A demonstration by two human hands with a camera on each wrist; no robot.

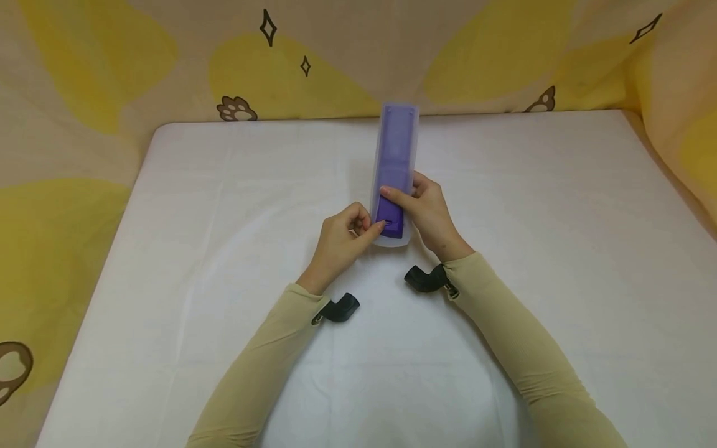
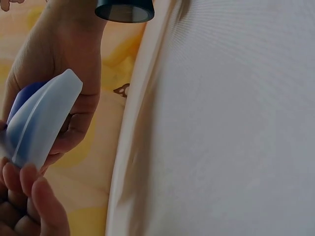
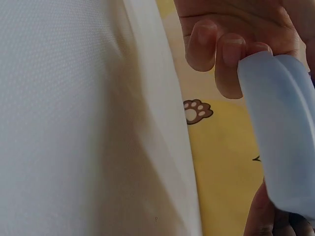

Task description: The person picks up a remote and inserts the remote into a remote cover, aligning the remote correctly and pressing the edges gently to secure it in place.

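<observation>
Sleeves (image 1: 263,367) of tan cloth cover both forearms, which reach from the near edge over the white table (image 1: 560,249), each wrist carrying a small black camera mount (image 1: 340,308). Beyond them, at the middle of the table, the two hands meet at the near end of a long purple remote (image 1: 390,219) that sits inside a translucent cover (image 1: 394,155); the remote's near end shows bare purple, while the rest lies paler under the cover, which runs away toward the far edge. On the left, the left hand (image 1: 343,239) has its fingers curled, thumb and forefinger pinching the cover's near left edge. On the right, the right hand (image 1: 428,208) wraps the cover from the right side, fingers curled behind it and the thumb laid across the top of the purple end. From the left wrist, the cover's pale lip (image 2: 42,125) stands between both hands' fingers. Behind the table hangs a yellow and beige sheet (image 1: 112,62) printed with paw marks.
</observation>
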